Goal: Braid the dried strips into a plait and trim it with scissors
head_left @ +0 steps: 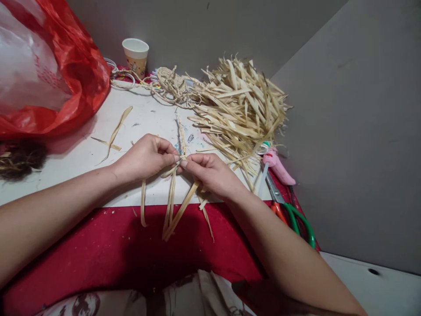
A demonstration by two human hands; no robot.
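Observation:
Both hands meet over the front part of a white board, pinching a braid of dried straw-coloured strips (pixel 180 131). My left hand (pixel 154 153) is closed, its thumb and fingers gripping the braid's near end. Right beside it, my right hand (pixel 207 171) is closed on the same end, fingertips almost touching the left ones. The braid runs away from me up the board. Loose strips (pixel 171 197) hang from under the hands toward the red cloth. The exact crossing of the strips is hidden by the fingers.
A heap of dried strips (pixel 243 96) lies behind, beside a coiled braided cord (pixel 171 83). A paper cup (pixel 136 55) stands near the wall. Right are green-and-orange-handled scissors (pixel 279 199) and a pink glue gun (pixel 278 166). A red plastic bag (pixel 85 66) fills the left.

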